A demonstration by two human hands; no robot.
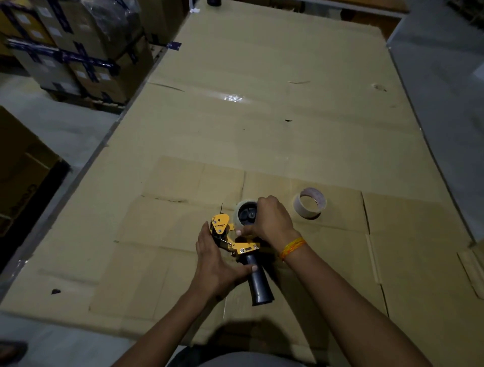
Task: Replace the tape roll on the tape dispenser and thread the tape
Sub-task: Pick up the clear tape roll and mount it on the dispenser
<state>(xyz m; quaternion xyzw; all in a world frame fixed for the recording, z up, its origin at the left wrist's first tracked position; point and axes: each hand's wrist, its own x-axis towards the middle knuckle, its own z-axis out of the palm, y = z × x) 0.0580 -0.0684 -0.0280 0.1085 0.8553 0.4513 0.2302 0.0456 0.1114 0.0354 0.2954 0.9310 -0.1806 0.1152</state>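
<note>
A yellow tape dispenser with a black handle lies on flattened cardboard in front of me. A clear tape roll sits on its black hub. My right hand wraps over the right side of that roll, its thumb pressed near the roll's lower edge. My left hand steadies the dispenser from the left, thumb on the handle and fingers by the yellow front plate. An almost bare tape core lies on the cardboard to the right, apart from both hands.
Stacked cartons bound with dark tape stand at the back left. A brown box is at the left edge. Grey floor runs along the right of the cardboard. A dark object sits at the far end.
</note>
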